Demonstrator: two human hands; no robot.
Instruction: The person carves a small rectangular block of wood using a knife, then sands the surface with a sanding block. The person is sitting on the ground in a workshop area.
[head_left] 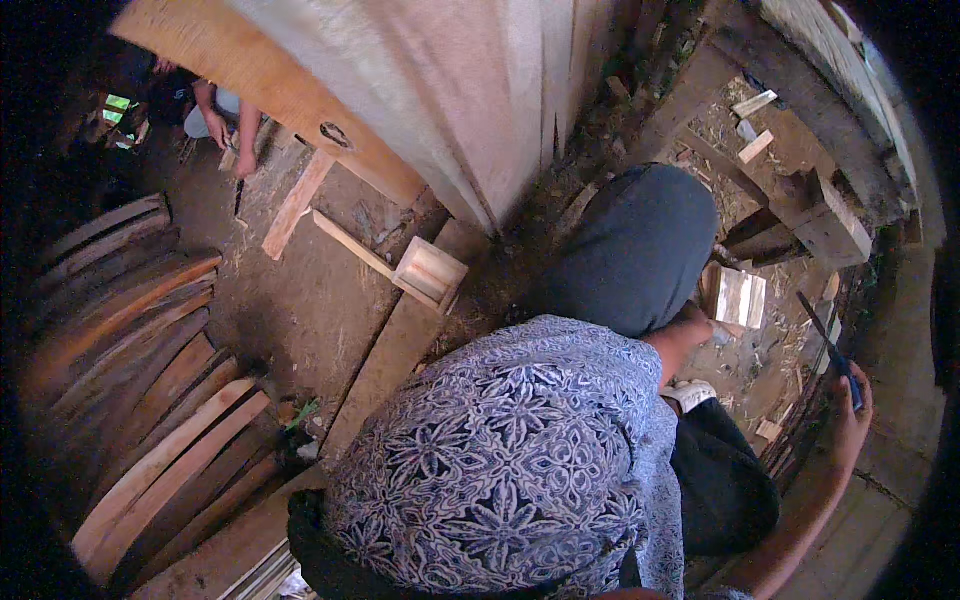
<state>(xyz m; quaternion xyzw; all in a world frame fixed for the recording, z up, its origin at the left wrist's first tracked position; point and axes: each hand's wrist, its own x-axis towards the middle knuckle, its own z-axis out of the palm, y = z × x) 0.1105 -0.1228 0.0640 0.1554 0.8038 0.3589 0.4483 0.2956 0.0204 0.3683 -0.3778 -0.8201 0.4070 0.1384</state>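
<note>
My left hand (718, 331) reaches past my bent knee and grips the near edge of a small block of pale wooden slats (740, 298); some of its fingers are hidden. Farther right, my right hand (858, 392) is closed around the blue handle of a long, thin, dark tool (834, 346). The tool points up and away, apart from the block. Whether it is a file or a chisel cannot be made out.
A similar small wooden box (432, 272) sits left of my knee beside a plank. Curved dark boards (130, 330) are stacked at left. A heavy timber (825, 225) stands beyond the block. At far left, another person's hands (243, 160) work near wood.
</note>
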